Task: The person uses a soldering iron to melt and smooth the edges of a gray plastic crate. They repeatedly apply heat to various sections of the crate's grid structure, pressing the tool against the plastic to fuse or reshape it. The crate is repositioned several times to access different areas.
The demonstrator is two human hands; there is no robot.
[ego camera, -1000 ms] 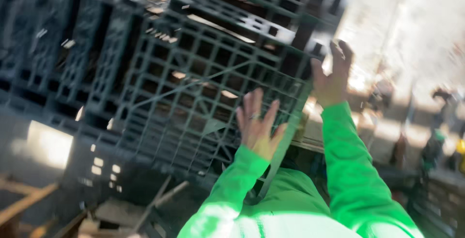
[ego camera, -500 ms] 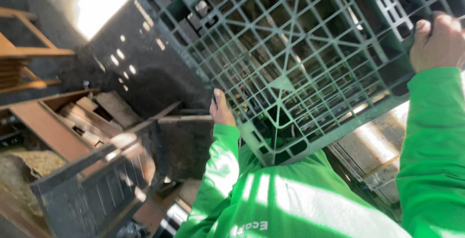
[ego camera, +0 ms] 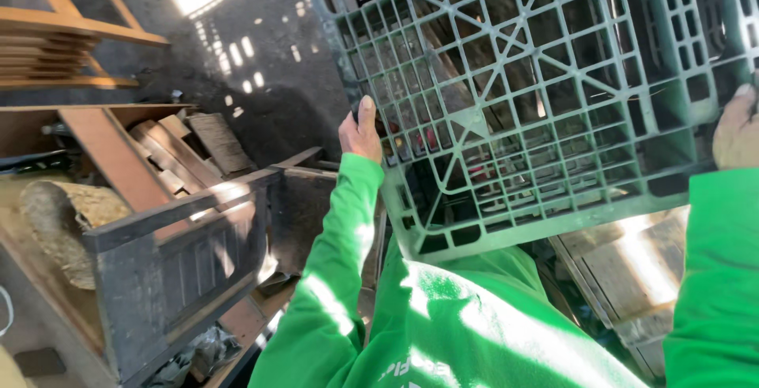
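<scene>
Over on the left there's a dark wooden crate [ego camera: 182, 269] with scrap wood planks [ego camera: 186, 143] behind it. Left hand [ego camera: 360, 131] is curled tight round the left edge of a big green plastic pallet [ego camera: 522, 96], held up tilted in front of the green sleeves. Right hand [ego camera: 738, 129] clamps its right edge.

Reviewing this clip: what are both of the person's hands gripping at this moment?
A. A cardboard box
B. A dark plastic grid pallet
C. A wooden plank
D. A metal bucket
B: the left hand clasps the left edge and the right hand the right edge of the dark plastic grid pallet, held up tilted in front of the person.
</scene>
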